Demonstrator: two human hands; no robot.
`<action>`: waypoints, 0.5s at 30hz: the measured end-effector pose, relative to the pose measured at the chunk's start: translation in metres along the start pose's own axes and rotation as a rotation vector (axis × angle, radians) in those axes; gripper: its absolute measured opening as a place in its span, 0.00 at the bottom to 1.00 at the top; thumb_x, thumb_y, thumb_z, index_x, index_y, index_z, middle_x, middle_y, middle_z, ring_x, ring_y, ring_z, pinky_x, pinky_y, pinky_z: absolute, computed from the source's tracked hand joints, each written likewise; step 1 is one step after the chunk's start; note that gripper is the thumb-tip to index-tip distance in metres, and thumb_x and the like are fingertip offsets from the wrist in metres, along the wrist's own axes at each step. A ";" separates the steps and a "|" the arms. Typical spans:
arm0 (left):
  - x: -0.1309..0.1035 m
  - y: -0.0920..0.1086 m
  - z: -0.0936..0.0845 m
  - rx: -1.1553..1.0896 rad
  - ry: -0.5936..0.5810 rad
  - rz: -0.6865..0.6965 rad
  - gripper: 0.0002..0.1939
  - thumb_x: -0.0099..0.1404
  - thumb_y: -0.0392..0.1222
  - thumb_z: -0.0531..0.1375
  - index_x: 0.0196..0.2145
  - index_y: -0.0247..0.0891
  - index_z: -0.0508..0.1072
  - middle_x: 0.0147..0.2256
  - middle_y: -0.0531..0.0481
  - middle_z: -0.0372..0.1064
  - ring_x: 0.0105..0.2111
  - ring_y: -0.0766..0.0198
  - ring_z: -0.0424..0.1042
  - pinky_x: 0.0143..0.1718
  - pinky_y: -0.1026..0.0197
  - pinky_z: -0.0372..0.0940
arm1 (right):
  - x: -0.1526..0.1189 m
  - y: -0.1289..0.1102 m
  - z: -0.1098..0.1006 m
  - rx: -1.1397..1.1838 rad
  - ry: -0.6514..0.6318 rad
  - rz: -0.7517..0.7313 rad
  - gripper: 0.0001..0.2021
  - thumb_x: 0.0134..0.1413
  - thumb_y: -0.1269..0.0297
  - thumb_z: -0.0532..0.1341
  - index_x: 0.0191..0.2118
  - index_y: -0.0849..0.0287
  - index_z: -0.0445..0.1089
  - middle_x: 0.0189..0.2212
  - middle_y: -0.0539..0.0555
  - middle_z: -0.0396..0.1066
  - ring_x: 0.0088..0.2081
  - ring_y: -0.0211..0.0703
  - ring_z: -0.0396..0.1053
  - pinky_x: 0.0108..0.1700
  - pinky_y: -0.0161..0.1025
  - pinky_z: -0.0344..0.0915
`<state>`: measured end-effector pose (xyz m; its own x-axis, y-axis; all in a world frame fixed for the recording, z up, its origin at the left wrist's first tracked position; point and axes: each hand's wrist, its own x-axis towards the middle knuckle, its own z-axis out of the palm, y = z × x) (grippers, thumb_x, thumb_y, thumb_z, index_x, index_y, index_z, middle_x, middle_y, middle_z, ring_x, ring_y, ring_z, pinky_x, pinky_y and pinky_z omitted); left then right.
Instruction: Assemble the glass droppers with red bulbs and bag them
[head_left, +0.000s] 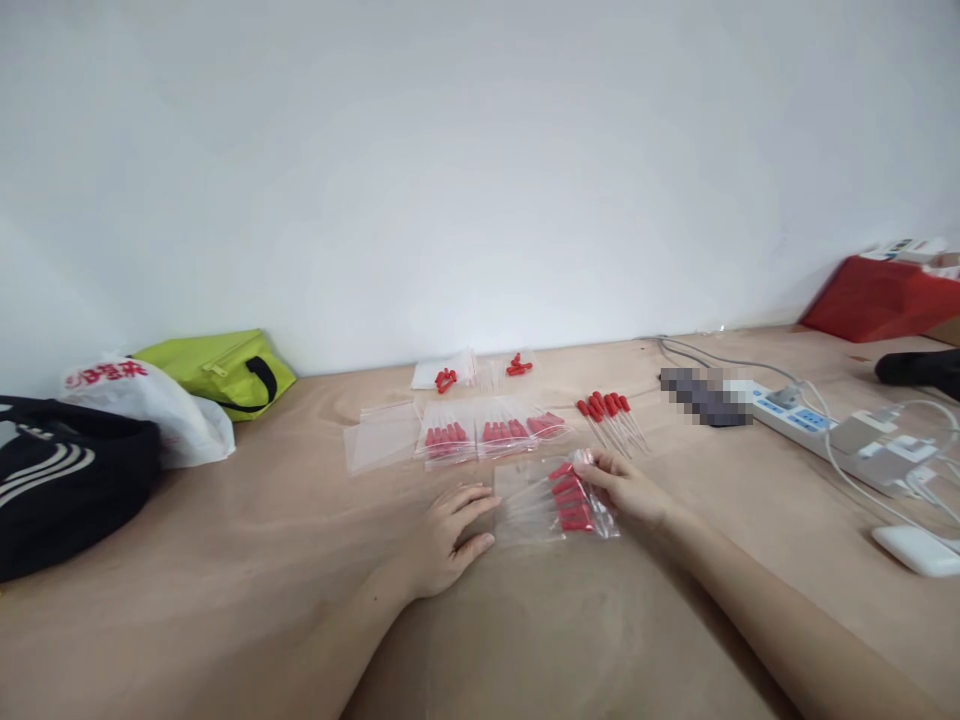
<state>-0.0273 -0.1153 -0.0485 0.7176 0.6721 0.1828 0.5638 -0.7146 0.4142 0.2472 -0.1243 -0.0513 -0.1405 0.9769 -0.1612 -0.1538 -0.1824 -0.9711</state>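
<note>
A clear zip-lock bag (pixel 525 515) lies flat in front of me, with several red-bulbed droppers (pixel 574 505) inside, their bulbs toward the right. My right hand (pixel 619 485) pinches the bag's upper right corner between thumb and fingers. At the bag's left edge rests my left hand (pixel 454 535), fingers stretched out and apart, holding nothing. Just behind are filled bags of droppers (pixel 448 440), overlapping in a row. Several loose droppers (pixel 606 408) lie to the right of that row, bulbs pointing away from me. Flat bags (pixel 379 443) without droppers lie at its left.
Small red pieces (pixel 445 380) and more red pieces (pixel 518 366) sit on plastic by the wall. A power strip (pixel 795 412) with cables and a white case (pixel 916 551) is at right. Bags, including a lime-green bag (pixel 225 365), stand at left.
</note>
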 end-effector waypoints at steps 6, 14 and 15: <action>0.001 0.004 -0.001 0.030 0.111 0.061 0.15 0.61 0.42 0.53 0.46 0.43 0.66 0.47 0.48 0.65 0.49 0.59 0.62 0.51 0.53 0.58 | 0.005 -0.016 -0.027 0.291 0.137 -0.090 0.06 0.42 0.64 0.63 0.28 0.58 0.67 0.23 0.50 0.71 0.24 0.38 0.69 0.28 0.36 0.68; 0.012 -0.056 -0.042 0.308 0.602 -0.469 0.12 0.58 0.42 0.53 0.36 0.37 0.72 0.38 0.44 0.68 0.42 0.56 0.66 0.46 0.55 0.60 | 0.069 -0.028 -0.020 0.448 0.513 -0.218 0.06 0.47 0.73 0.56 0.23 0.59 0.63 0.16 0.45 0.64 0.17 0.30 0.63 0.20 0.26 0.66; 0.014 -0.068 -0.046 0.349 0.570 -0.566 0.13 0.57 0.42 0.53 0.38 0.35 0.72 0.41 0.42 0.67 0.44 0.56 0.65 0.48 0.56 0.59 | 0.076 -0.025 -0.015 0.439 0.516 -0.228 0.07 0.47 0.74 0.56 0.22 0.59 0.61 0.15 0.44 0.62 0.16 0.29 0.62 0.20 0.26 0.66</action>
<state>-0.0750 -0.0483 -0.0332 0.0311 0.8718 0.4890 0.9334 -0.2003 0.2977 0.2551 -0.0439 -0.0420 0.4062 0.9044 -0.1305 -0.5190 0.1107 -0.8476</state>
